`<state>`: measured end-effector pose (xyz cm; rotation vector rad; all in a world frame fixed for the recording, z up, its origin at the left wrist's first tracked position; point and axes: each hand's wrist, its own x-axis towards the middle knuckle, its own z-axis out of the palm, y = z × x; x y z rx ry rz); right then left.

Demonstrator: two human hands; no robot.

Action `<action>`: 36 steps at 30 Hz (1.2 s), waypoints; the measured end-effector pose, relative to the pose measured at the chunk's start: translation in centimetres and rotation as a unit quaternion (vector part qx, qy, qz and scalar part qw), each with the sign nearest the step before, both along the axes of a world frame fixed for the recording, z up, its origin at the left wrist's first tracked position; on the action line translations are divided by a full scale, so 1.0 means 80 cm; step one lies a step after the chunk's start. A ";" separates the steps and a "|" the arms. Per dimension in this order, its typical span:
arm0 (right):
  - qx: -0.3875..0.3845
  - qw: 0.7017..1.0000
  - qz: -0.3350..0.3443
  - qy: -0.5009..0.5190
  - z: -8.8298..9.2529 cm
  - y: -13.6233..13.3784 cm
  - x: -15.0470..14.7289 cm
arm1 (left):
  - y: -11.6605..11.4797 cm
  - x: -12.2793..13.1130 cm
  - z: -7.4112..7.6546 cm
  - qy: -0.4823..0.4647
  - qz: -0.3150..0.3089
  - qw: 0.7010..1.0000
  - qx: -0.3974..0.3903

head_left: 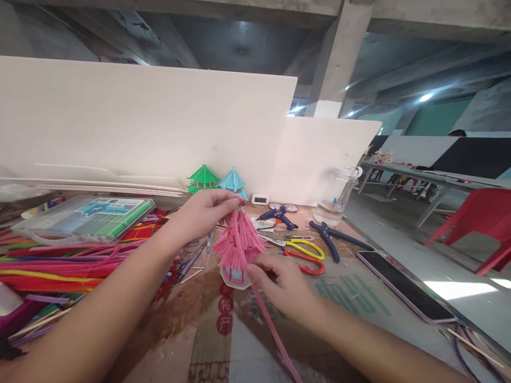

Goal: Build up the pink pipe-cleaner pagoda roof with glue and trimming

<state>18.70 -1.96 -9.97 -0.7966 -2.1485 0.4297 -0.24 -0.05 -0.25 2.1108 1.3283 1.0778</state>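
Note:
A small pink model with a tiered, fringed roof (239, 242) stands on a pale base (235, 281) at the middle of the table. My left hand (209, 210) pinches the pink strip at the roof's top. Lower down, on the right side of the roof, my right hand (283, 282) is closed on the same long pink strip (273, 330), whose free end hangs toward the front edge of the view. Behind the model stand a green fringed roof (203, 178) and a light blue one (233, 181).
Colored fuzzy strips (72, 266) and a plastic case (91, 218) lie left. Toward the right are a glue gun (279, 215), scissors (303, 250), pliers (329, 239), a water jug (335, 199) and a phone (405, 284). A white board (151, 127) rises behind.

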 end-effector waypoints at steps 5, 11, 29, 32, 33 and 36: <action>0.030 0.998 -0.041 0.030 0.021 0.016 0.019 | 0.000 -0.006 0.009 -0.089 0.034 0.995 -0.013; -0.027 0.967 -0.245 0.063 0.022 0.097 0.071 | -0.002 -0.009 0.009 0.090 0.096 0.987 0.089; -0.215 0.936 -0.263 -0.093 -0.039 0.245 0.069 | 0.017 0.010 -0.020 0.070 0.016 0.994 0.084; -0.205 0.939 -0.268 -0.065 -0.029 0.235 0.071 | 0.015 0.009 -0.016 0.063 0.022 0.994 0.091; -0.201 0.942 -0.265 -0.049 -0.025 0.230 0.074 | 0.013 0.008 -0.015 0.060 0.027 0.994 0.088; -0.193 0.949 -0.251 0.019 -0.010 0.214 0.083 | 0.010 0.004 -0.010 0.046 0.042 0.995 0.073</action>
